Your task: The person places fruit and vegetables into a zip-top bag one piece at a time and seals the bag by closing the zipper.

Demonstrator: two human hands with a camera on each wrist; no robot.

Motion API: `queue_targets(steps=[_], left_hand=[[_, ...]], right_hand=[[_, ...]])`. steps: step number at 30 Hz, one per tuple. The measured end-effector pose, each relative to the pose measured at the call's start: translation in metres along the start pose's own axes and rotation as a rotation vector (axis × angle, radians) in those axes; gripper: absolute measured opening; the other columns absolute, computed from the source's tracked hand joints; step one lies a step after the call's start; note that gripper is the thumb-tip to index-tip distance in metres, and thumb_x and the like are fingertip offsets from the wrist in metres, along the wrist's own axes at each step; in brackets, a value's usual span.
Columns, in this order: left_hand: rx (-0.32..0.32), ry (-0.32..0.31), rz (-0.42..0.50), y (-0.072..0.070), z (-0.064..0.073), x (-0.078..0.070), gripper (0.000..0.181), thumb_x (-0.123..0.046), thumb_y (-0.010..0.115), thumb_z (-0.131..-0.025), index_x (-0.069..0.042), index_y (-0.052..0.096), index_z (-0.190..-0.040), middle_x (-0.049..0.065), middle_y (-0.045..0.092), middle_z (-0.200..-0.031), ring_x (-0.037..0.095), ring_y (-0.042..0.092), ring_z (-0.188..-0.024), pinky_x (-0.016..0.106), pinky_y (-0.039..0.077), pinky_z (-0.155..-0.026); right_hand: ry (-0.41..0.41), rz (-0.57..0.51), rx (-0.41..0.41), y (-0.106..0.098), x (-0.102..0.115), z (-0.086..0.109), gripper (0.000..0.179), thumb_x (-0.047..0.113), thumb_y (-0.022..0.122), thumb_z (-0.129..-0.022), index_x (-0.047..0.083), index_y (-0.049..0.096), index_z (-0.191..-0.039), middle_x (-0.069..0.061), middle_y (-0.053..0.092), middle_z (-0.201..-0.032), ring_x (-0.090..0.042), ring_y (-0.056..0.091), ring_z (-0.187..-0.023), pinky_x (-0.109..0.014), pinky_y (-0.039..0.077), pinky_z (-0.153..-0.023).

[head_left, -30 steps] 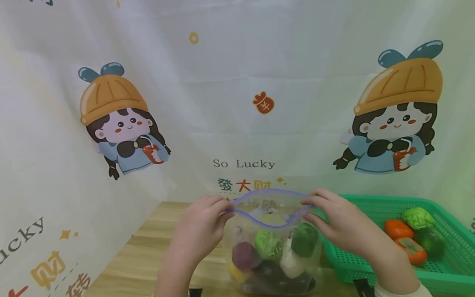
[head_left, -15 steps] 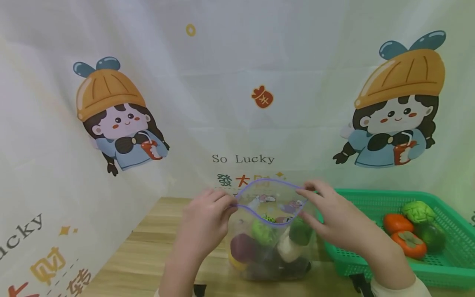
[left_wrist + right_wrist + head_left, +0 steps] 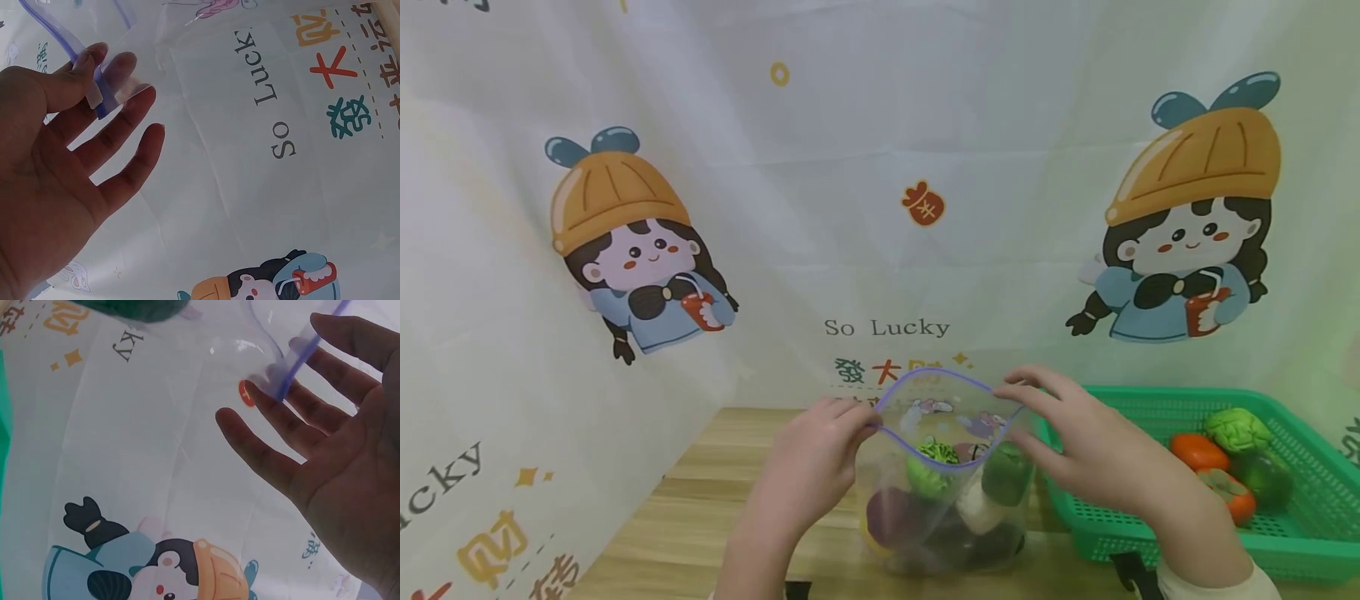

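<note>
The person (image 3: pixel 767 529) in front of me wears one camera on the head, and it looks ahead and a bit down, far enough back to fit in the left hand (image 3: pixel 822 446), the right hand (image 3: pixel 1093 450), the clear bag (image 3: pixel 942 467), the green basket (image 3: pixel 1097 537) and the hanging cloth (image 3: pixel 827 208). Each hand has a wrist camera too, very close to the palm, facing past the fingers (image 3: pixel 134 164) to that cloth, with the picture tipped sideways. All three views share the bag's purple edge (image 3: pixel 284 386), and the head and left wrist ones both show the words "So Lucky" (image 3: pixel 887 327).
</note>
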State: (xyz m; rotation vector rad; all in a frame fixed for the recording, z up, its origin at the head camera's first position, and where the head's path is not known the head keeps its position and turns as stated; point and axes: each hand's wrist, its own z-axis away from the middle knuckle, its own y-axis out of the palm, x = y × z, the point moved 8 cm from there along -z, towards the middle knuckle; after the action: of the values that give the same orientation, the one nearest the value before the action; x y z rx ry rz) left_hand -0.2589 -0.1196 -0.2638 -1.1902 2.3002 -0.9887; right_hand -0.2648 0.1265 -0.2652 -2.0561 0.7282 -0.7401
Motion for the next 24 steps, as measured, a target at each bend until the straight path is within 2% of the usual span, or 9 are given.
queue_targets(steps=[9, 12, 17, 21, 24], left_hand=[[0.005, -0.028, -0.002, -0.003, 0.003, 0.006, 0.008, -0.010, 0.075, -0.098, -0.016, 0.080, -0.102, -0.006, 0.078, -0.095, 0.016, 0.073, -0.093, 0.036, 0.064, -0.081], [-0.003, -0.025, -0.003, -0.004, 0.005, 0.006, 0.007, -0.011, 0.075, -0.098, -0.015, 0.079, -0.101, -0.006, 0.077, -0.093, 0.016, 0.073, -0.091, 0.035, 0.064, -0.080], [-0.036, -0.024, -0.008, -0.009, 0.007, 0.006, 0.004, -0.011, 0.075, -0.098, -0.014, 0.078, -0.098, -0.005, 0.074, -0.088, 0.015, 0.072, -0.084, 0.035, 0.063, -0.075], [-0.030, -0.040, -0.025, -0.009, 0.007, 0.008, 0.004, -0.012, 0.076, -0.097, -0.016, 0.078, -0.098, -0.007, 0.073, -0.087, 0.014, 0.071, -0.081, 0.034, 0.061, -0.071], [-0.005, -0.041, -0.029, -0.007, 0.006, 0.007, 0.005, -0.014, 0.076, -0.098, -0.017, 0.079, -0.100, -0.008, 0.074, -0.089, 0.013, 0.072, -0.084, 0.033, 0.061, -0.072]], right_hand=[[-0.041, 0.019, -0.131, -0.024, -0.004, 0.001, 0.041, 0.015, 0.076, -0.099, 0.019, 0.067, -0.139, -0.004, 0.060, -0.148, -0.030, 0.063, -0.133, -0.055, 0.060, -0.100], [-0.042, 0.014, -0.124, -0.028, -0.009, -0.002, 0.036, 0.017, 0.075, -0.100, 0.018, 0.069, -0.136, -0.006, 0.062, -0.147, -0.032, 0.062, -0.135, -0.057, 0.058, -0.102], [0.034, 0.020, 0.062, -0.023, -0.040, -0.026, 0.031, 0.022, 0.067, -0.106, 0.010, 0.069, -0.134, -0.017, 0.062, -0.146, -0.044, 0.057, -0.138, -0.064, 0.053, -0.108], [0.115, 0.069, 0.270, -0.010, -0.087, -0.046, 0.035, 0.022, 0.065, -0.106, 0.001, 0.067, -0.133, -0.025, 0.066, -0.140, -0.052, 0.058, -0.134, -0.065, 0.053, -0.105], [0.181, 0.084, 0.460, 0.007, -0.128, -0.045, 0.034, 0.017, 0.069, -0.102, -0.005, 0.069, -0.128, -0.028, 0.070, -0.130, -0.051, 0.064, -0.124, -0.061, 0.057, -0.100]])
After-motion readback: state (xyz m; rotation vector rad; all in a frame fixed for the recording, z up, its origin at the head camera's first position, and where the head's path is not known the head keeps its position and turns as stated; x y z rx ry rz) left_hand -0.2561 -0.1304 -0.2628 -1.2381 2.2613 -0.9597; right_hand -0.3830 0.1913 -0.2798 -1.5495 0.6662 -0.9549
